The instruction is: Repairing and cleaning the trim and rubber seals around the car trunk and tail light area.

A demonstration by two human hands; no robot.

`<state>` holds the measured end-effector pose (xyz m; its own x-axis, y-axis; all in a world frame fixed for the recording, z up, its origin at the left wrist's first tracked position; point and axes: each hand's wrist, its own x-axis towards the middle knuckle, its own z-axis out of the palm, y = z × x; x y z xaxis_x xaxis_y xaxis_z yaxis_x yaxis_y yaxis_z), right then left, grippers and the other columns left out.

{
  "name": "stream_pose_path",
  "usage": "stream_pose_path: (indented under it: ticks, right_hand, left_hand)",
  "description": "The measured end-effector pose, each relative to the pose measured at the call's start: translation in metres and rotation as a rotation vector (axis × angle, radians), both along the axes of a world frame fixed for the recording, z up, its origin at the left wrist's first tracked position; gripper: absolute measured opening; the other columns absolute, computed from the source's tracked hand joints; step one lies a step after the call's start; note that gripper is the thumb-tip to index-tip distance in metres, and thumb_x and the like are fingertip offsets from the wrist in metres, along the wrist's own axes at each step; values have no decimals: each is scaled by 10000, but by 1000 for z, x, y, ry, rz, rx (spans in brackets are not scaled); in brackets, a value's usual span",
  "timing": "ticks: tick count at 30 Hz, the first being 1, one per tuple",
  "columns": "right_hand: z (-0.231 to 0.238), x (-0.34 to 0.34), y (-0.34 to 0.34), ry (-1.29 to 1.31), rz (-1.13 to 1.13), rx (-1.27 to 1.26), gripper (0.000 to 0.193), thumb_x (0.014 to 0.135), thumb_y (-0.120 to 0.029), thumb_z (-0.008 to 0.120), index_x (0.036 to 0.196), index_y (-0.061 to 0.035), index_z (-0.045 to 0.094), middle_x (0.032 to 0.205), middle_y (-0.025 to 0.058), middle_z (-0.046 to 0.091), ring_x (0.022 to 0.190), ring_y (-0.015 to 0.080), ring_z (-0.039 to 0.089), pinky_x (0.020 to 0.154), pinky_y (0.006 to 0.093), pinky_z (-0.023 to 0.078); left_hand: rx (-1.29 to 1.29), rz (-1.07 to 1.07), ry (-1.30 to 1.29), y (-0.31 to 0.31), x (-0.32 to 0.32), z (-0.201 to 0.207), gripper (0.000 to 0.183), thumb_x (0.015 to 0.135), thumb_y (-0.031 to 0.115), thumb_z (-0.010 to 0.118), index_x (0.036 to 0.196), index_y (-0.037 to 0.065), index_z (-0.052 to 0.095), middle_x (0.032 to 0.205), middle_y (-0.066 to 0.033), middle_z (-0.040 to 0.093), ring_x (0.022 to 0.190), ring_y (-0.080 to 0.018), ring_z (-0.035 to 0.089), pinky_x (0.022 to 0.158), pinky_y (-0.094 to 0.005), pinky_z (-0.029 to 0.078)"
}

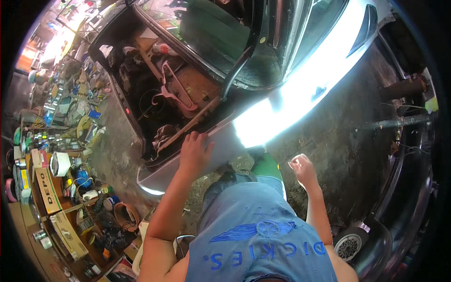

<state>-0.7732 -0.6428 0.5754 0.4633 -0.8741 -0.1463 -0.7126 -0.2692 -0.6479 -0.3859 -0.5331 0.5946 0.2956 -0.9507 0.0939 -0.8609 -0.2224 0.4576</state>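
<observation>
My left hand [194,152] rests on the top edge of a silver car's rear fender [221,141], beside the open trunk. Its fingers lie stretched over the rim, with the thumb apart. Over the floor to the right of the fender hovers my right hand [304,171], fingers curled together; whatever they may hold is too small to make out. Inside the trunk [188,124] lie a pink clothes hanger [174,91], dark clutter and a brownish panel. Strong glare whitens the car's side [272,120]. Something green [267,165] shows between my body and the fender.
Shelves [75,207] crowded with boxes, bottles and parts stand on the left, with an orange-brown pot [127,216] near them. Farther up lies a heap of loose items [89,113]. A black vehicle [408,188] and a wheel [347,246] are at the right, over the stained concrete floor [352,113].
</observation>
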Motion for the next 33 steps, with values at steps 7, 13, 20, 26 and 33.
stream_pose_path:
  ticks: [7, 13, 20, 26, 33]
  right_hand:
    - [-20, -34, 92, 34, -290, 45, 145, 844, -158, 684, 874, -31, 619, 811, 123, 565, 716, 270, 551, 670, 365, 453]
    - [-21, -31, 130, 7, -363, 6, 141, 840, -157, 691, 861, -36, 623, 796, 104, 567, 721, 251, 556, 673, 360, 456]
    - [-9, -42, 183, 33, -427, -39, 148, 844, -165, 703, 850, -39, 624, 793, 94, 583, 724, 249, 575, 681, 364, 466]
    - [-19, -49, 261, 19, -528, -32, 157, 816, -166, 718, 815, -34, 632, 773, 103, 592, 714, 249, 592, 668, 362, 470]
    - [-33, -32, 335, 11, -474, 54, 142, 828, -165, 707, 834, -41, 638, 824, 119, 614, 789, 293, 610, 727, 399, 486]
  left_hand:
    - [210, -86, -5, -9, 1, -7, 446, 877, 288, 678, 1208, 6, 581, 1165, -202, 560, 1114, -381, 527, 989, -457, 432]
    - [-226, -346, -47, -88, -60, -29, 592, 904, 341, 663, 1295, -75, 506, 1331, -237, 525, 1255, -380, 489, 1067, -449, 401]
    - [-81, -243, 137, -94, -51, -32, 525, 940, 366, 625, 1280, -28, 549, 1282, -204, 609, 1210, -337, 568, 1022, -401, 463]
    - [-146, -264, -21, -19, -9, -31, 529, 936, 331, 634, 1327, -5, 517, 1254, -180, 621, 1163, -331, 593, 972, -406, 495]
    - [35, -199, 41, 48, 35, -44, 537, 952, 364, 600, 1367, 36, 504, 1276, -172, 611, 1169, -332, 588, 987, -395, 487]
